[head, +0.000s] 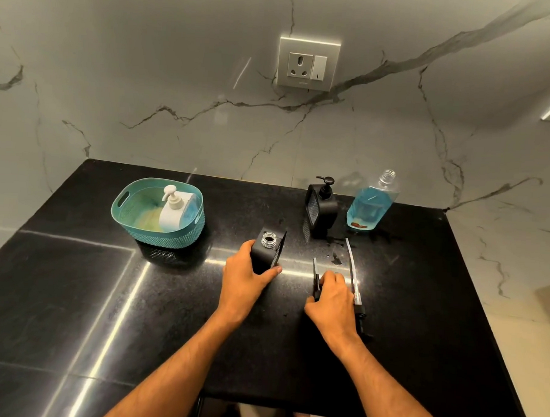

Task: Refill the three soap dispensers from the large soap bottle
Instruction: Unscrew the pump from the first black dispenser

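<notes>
My left hand (248,275) grips a black square dispenser (267,250) with its neck open and no pump on it. My right hand (334,297) rests on the counter over a black pump head with a tube (315,273), fingers closing on it. A second pump with a long tube (353,271) lies just right of that hand. Another black dispenser (322,209) with its pump on stands farther back. The large clear bottle (371,206) of blue soap stands uncapped at the back right. A white dispenser (173,208) sits in a teal basket (159,231).
The black stone counter (106,295) ends at a marble wall behind and drops off on the right. A wall socket (308,64) is above the dispensers. Small wet spots (336,258) lie in front of the rear black dispenser.
</notes>
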